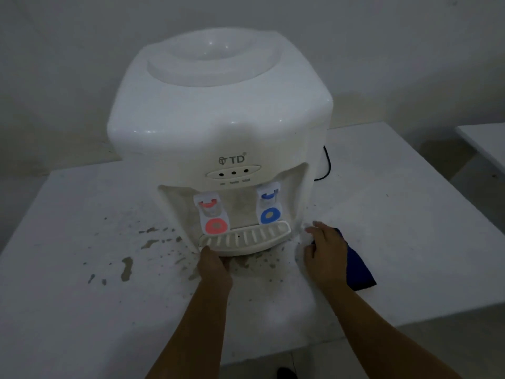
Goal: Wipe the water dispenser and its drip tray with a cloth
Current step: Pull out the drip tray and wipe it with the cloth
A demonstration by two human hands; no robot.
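Tabletop (82, 310) left of centre carries brownish splatter (127, 268); left hand (214, 265) grips the front lip of the drip tray (246, 237), which sits slotted in the water dispenser (218, 113) at the tabletop's middle, toward its far edge. Right hand (326, 253) lies fingers-relaxed on the blue cloth (360, 272), just right of the dispenser base. Judging by this, wiping hasn't started: dispenser and tray both left to do.
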